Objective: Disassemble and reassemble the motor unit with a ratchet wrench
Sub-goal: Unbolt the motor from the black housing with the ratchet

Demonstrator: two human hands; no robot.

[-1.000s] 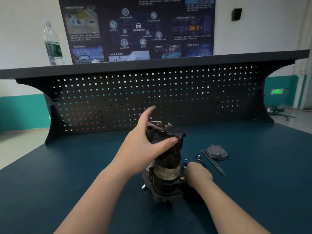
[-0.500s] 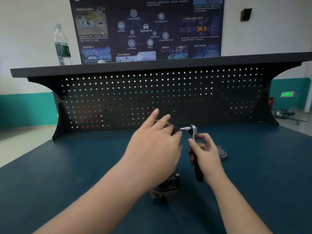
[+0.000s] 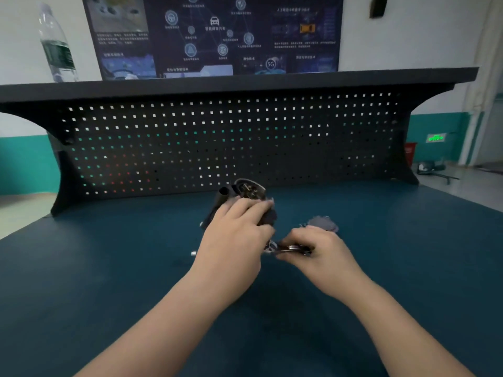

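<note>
The left hand (image 3: pixel 239 235) lay over the dark, cylindrical metal motor unit (image 3: pixel 246 198), fingers curled down across its body and gripping it, so that only the unit's open upper end and a stubby dark tube showed just beyond the knuckles, toward the black perforated back panel (image 3: pixel 217 137). Immediately right of that hand, the slim chrome ratchet wrench (image 3: pixel 285 248) lay roughly level, its head tucked against the left hand's thumb side; the fastener it met was hidden. The right hand (image 3: pixel 315 248) was closed around the wrench handle, fingers wrapped over it. Just beyond the right hand's knuckles a grey, rounded metal cover (image 3: pixel 322 223) rested on the dark teal bench top (image 3: pixel 109 268).

To do this step well, the left hand probably needed to press the unit firmly down so it could not twist, while the right swung the handle in short, flat arcs, keeping the socket square on the fastener. Motion blur left the exact seating unclear.
</note>
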